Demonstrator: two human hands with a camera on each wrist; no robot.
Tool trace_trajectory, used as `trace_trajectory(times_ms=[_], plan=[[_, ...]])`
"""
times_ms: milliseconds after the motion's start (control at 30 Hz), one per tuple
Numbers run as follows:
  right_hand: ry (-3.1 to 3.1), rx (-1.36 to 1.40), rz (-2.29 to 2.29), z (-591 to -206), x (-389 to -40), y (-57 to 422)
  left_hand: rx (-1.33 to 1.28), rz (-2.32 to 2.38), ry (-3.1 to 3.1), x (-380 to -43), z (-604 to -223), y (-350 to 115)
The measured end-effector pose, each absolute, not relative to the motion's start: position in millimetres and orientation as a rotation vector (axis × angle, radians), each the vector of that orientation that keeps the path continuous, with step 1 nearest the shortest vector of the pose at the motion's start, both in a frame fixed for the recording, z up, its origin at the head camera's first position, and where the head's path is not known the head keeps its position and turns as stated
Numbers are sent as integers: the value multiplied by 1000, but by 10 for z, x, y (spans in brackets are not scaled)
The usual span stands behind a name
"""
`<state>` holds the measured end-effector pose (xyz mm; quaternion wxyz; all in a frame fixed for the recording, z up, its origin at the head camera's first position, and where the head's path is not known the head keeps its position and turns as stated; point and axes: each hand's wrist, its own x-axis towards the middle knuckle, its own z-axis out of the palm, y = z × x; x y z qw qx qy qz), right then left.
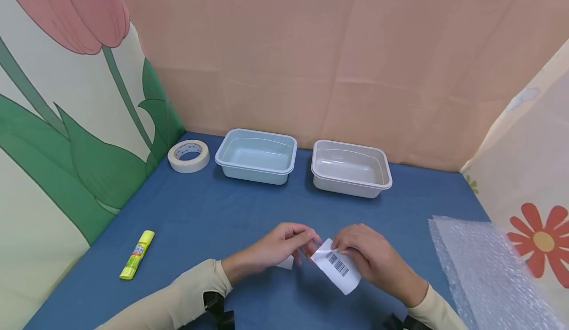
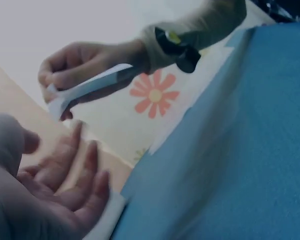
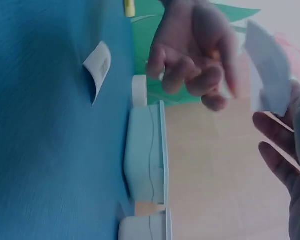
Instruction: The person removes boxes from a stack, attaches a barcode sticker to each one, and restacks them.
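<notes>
A white paper label [image 1: 341, 270] printed with a black barcode is pinched at its upper corner between the thumb and fingers of my right hand [image 1: 375, 258]. It hangs tilted above the table. My left hand [image 1: 284, 243] hovers just left of the label with fingers loosely bent, and nothing shows in its grasp in the left wrist view. A second piece of white paper [image 3: 99, 65] lies on the table, its edges curling up. In the head view my left hand covers most of that piece.
A blue cloth [image 1: 213, 211] covers the table. At the back stand a pale blue tub [image 1: 255, 174], a light grey tub [image 1: 346, 186] and a roll of masking tape [image 1: 202, 159]. A yellow glue stick [image 1: 137, 255] lies left. Bubble wrap [image 1: 484, 266] lies right.
</notes>
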<state>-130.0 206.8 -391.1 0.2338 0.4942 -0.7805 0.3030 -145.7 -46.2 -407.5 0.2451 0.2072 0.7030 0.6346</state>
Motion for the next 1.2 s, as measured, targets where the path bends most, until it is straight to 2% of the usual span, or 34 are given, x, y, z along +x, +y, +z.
trace_trajectory(times_ms=[333,600,700,933,1067,1200], plan=[[-1938,1466,822,-3942,-1305,2059,583,1704,1952,-1456,-4128,-405],[-1922,1413,1421,-3846,-1228,2277,712,1446,2537,-1576,-4320,-537],[-1835,1407,1535,-3784,-1287,2384,809,1343,2534,-1547,-4362,-525],[-2150,1159,1452,-3746,-1370,2436,1116,1100,2213,-1461,-4313,-323],[-2304,1065,1328,-3798,-1414,2390,1004,1136,2303,-1542,-4176,-290],[-2360,1037,1176,-3832,-1449,2347,961,1390,2376,-1641,-3972,-263]])
